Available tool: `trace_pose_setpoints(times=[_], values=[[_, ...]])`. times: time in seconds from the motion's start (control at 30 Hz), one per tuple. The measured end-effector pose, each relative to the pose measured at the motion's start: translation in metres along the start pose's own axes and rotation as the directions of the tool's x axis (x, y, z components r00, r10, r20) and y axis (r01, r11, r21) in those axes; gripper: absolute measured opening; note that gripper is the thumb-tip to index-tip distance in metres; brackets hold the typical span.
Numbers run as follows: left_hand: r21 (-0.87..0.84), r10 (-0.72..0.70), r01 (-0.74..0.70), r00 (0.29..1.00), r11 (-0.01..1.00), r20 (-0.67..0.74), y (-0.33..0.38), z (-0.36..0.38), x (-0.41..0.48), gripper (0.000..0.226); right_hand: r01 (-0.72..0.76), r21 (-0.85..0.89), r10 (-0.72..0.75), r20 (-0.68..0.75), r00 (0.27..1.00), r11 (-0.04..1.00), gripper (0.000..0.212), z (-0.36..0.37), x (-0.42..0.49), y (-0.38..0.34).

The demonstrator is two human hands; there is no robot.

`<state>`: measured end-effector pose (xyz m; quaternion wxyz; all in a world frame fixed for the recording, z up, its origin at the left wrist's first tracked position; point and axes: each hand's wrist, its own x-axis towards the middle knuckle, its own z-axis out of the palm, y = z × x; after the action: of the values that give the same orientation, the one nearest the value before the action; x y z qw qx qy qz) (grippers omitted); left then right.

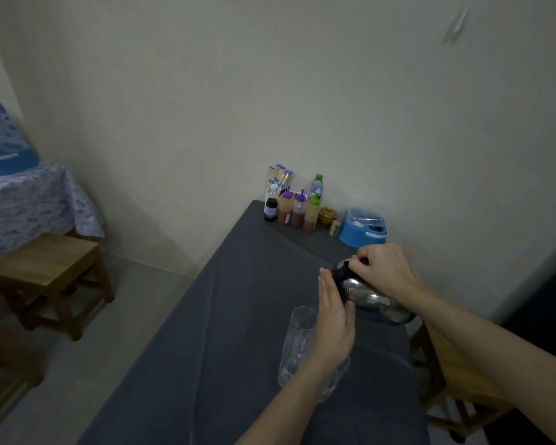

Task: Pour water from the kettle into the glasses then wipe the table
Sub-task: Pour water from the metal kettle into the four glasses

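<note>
Grey cloth covers the table [225, 332], which runs from the viewer to the wall.

Far end, against the wall:
- squeeze bottles [297, 208] with purple and green caps
- a small dark bottle [271, 211]
- a holder of chopsticks [280, 178]
- a green-capped water bottle [316, 186]
- a small brown pot [328, 215]
- a blue tub [363, 231] with a clear lid, nearest of this group to the hands and just beyond the right hand [385, 269]

Kettle [371, 300]: polished steel, near the table's right edge, about mid-length. Its black top leans toward the left. The right hand is on top of it, fingers curled round the black handle. Left hand [333, 322]: fingers straight and pressed together, palm flat against the kettle's left side, thumb touching the steel.

Tall glass [297, 332]: clear, upright, just left of the left hand. Second glass [336, 379]: mostly hidden under the left wrist. Water level cannot be told in either.

Edges: the kettle's base sits close to the right edge, and a wooden chair [446, 377] stands beside the table there. Left of the glasses lies a broad strip of bare cloth up to the left edge. Beyond that edge is floor, then a wooden stool [49, 271]. Behind the stool is a second table [29, 203] under patterned cloth, carrying a blue container [4, 146].
</note>
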<state>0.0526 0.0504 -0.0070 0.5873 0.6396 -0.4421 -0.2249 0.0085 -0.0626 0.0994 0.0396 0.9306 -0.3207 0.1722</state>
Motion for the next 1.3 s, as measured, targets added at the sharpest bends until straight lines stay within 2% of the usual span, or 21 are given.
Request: trace_pose_setpoints(times=[0.63, 0.8, 0.87, 0.97, 1.1, 1.3], values=[[-0.024, -0.012, 0.011, 0.999, 1.000, -0.044, -0.002, -0.003, -0.003, 0.068, 0.095, -0.080, -0.094, 0.017, 0.995, 0.992, 0.033, 0.002, 0.009, -0.009], [-0.001, 0.003, -0.003, 0.998, 1.000, -0.058, -0.005, -0.004, -0.003, 0.073, 0.102, -0.065, -0.102, 0.003, 0.995, 0.993, 0.031, 0.002, 0.006, -0.012], [0.025, 0.019, -0.018, 0.998, 1.000, -0.061, -0.006, -0.004, -0.003, 0.083, 0.101, -0.063, -0.101, 0.007, 0.995, 0.993, 0.031, 0.002, 0.004, -0.013], [0.054, 0.019, -0.016, 0.998, 0.998, -0.066, -0.007, -0.004, -0.003, 0.089, 0.085, -0.046, -0.085, 0.011, 0.996, 0.995, 0.031, 0.002, 0.001, -0.014], [0.035, -0.006, 0.007, 1.000, 0.999, -0.031, -0.004, -0.008, -0.006, 0.071, 0.019, 0.017, -0.019, -0.015, 1.000, 1.000, 0.030, 0.005, -0.003, -0.013], [0.135, 0.012, -0.019, 0.999, 0.991, 0.048, 0.004, -0.014, -0.001, 0.066, -0.084, 0.084, 0.091, -0.079, 0.993, 0.993, 0.032, 0.006, -0.012, 0.000]])
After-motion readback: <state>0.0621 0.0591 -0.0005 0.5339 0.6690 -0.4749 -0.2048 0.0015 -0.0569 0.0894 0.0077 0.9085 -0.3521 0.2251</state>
